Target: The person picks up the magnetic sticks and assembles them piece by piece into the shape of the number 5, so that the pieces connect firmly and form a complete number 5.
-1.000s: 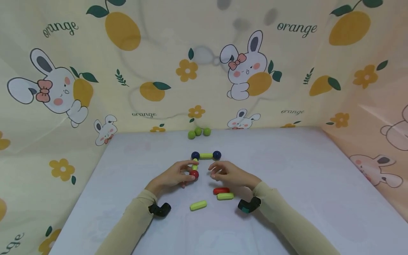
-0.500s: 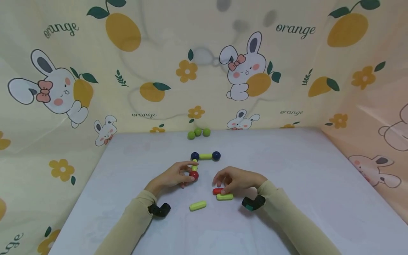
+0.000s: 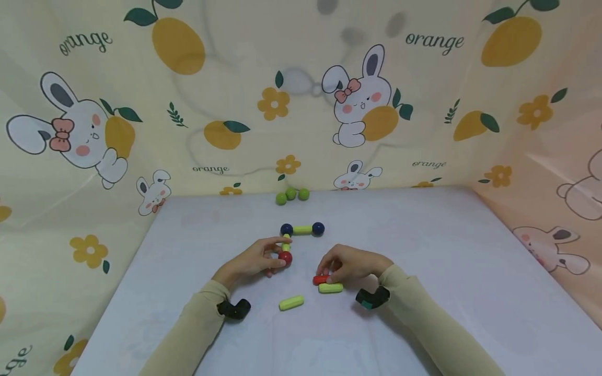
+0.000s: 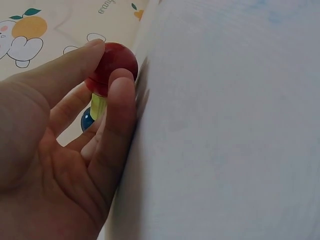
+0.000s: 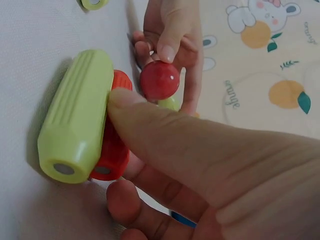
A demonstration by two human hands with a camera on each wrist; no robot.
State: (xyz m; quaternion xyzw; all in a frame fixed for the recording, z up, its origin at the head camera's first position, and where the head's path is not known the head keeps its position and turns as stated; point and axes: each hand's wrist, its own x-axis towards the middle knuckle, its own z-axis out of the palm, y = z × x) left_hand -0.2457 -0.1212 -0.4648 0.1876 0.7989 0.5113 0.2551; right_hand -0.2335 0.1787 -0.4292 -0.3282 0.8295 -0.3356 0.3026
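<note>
My left hand (image 3: 254, 258) pinches a red ball (image 3: 285, 258) between thumb and fingers, plain in the left wrist view. From that ball a yellow-green magnetic rod (image 3: 286, 244), partly behind the fingers, runs back to a dark blue ball (image 3: 286, 230). Another yellow-green rod (image 3: 302, 230) links it to a second dark blue ball (image 3: 318, 228), forming a corner. On the right, my right hand (image 3: 355, 262) has its thumb and fingers on either side of a red magnetic rod (image 5: 111, 155). Against that rod lies a yellow-green rod (image 5: 75, 115), with a metal disc in its end.
One more yellow-green rod (image 3: 291, 303) lies alone nearer the front, between the forearms. Several green balls (image 3: 291, 194) sit at the back of the white table (image 3: 423, 313), close to the patterned cloth (image 3: 291, 104).
My right hand has come down and to the right, from beside the red ball to the red rod, which it now pinches. The left hand keeps its hold on the red ball.
</note>
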